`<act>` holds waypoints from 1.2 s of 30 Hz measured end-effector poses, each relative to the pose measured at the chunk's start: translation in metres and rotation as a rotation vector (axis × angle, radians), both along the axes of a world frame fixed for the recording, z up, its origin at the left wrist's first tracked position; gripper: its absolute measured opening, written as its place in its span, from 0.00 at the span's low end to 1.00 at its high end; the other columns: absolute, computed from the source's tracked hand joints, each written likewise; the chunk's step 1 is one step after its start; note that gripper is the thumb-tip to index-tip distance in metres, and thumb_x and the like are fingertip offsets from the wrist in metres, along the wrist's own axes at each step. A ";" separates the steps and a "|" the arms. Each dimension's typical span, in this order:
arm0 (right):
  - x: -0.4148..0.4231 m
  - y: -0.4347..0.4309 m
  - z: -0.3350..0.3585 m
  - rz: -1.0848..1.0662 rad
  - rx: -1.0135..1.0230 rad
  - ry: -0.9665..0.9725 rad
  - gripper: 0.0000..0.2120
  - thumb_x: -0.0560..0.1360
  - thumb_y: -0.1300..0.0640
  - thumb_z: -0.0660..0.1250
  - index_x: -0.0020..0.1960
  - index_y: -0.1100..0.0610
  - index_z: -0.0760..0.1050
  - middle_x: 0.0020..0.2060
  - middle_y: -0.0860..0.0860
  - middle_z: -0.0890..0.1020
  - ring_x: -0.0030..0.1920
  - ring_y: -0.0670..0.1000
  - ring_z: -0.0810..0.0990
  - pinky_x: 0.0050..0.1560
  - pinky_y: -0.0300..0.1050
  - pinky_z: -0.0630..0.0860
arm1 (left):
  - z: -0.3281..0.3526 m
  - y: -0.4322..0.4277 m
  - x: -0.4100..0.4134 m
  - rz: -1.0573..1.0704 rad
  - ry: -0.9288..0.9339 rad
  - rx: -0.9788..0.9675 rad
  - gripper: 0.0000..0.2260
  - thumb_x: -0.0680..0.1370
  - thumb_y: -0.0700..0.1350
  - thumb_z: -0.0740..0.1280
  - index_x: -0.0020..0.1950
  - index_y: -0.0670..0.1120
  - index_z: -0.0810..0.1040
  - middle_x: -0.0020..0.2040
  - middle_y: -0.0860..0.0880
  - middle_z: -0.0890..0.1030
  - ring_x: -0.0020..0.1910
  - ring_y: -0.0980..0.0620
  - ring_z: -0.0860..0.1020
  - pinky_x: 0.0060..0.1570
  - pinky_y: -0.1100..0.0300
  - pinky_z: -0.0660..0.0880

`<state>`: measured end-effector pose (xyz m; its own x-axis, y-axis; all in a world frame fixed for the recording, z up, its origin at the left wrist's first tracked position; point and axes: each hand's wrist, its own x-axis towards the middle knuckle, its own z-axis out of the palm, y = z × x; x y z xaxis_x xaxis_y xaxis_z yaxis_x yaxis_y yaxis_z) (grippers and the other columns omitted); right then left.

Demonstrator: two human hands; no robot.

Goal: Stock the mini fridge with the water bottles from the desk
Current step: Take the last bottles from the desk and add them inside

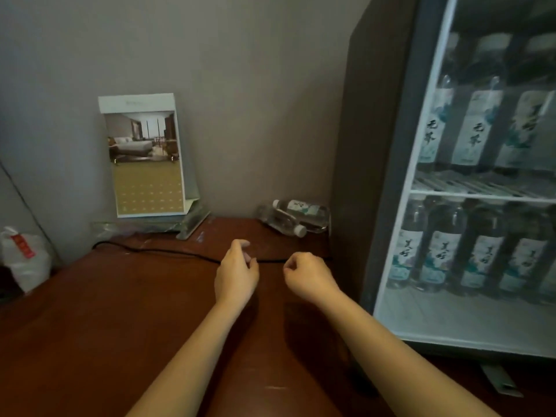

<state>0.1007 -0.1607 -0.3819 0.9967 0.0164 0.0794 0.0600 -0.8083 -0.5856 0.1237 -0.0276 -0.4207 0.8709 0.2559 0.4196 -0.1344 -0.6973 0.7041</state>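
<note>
Tabletop (105,311): dark brown wood, scuffed, set against a grey wall (240,85). Mini fridge (376,145) stands at the right end; glass front, two shelves, both rows look nearly full of stocked bottles (478,130).

Task items: two water bottles (293,216) lie on their sides, stacked crosswise, touching the fridge's left side at the back of the tabletop.

Hands: left hand (237,270) hovers left of the fridge, fingers relaxed and partly extended, holding nothing. Right hand (310,276) is nearer the fridge, fingers curled under, also empty.

Hazards (est.):
- Round bottles, stacked loose. Pulling one may roll the other off the pile.
- Black cable (165,251) runs to the fridge between hands and bottles; a dragged bottle or wrist could snag it.
- Door appears closed; must be opened first, w/ one hand free.
- Shelf space ltd.; forcing a bottle in may topple neighbours.

Also left of the fridge: calendar card (144,158) by the wall, white plastic bag (24,257) farthest away.
</note>
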 end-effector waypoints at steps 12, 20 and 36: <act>0.190 0.020 -0.041 -0.421 -0.298 -0.027 0.26 0.77 0.58 0.59 0.72 0.60 0.57 0.71 0.61 0.62 0.71 0.63 0.60 0.68 0.57 0.63 | -0.025 0.023 0.011 -0.024 -0.164 0.276 0.14 0.79 0.46 0.59 0.66 0.51 0.68 0.53 0.54 0.80 0.52 0.51 0.78 0.39 0.60 0.69; 0.209 0.008 -0.056 -0.375 -0.192 -0.144 0.14 0.79 0.59 0.57 0.61 0.62 0.73 0.60 0.62 0.76 0.60 0.62 0.75 0.58 0.52 0.72 | -0.025 0.022 0.013 -0.037 -0.176 0.291 0.13 0.79 0.44 0.59 0.64 0.50 0.71 0.51 0.53 0.80 0.49 0.51 0.79 0.39 0.60 0.69; 0.104 0.056 0.056 -0.243 0.282 -0.559 0.17 0.75 0.47 0.63 0.49 0.61 0.79 0.48 0.59 0.82 0.51 0.60 0.79 0.50 0.52 0.75 | -0.020 0.020 0.006 -0.098 -0.339 0.113 0.20 0.74 0.46 0.69 0.64 0.44 0.72 0.52 0.48 0.78 0.52 0.50 0.77 0.46 0.63 0.70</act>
<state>0.2049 -0.1042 -0.3257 0.7773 -0.3005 0.5528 0.2506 -0.6581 -0.7101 0.1295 -0.0073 -0.4406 0.6957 0.1136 0.7093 -0.4166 -0.7406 0.5272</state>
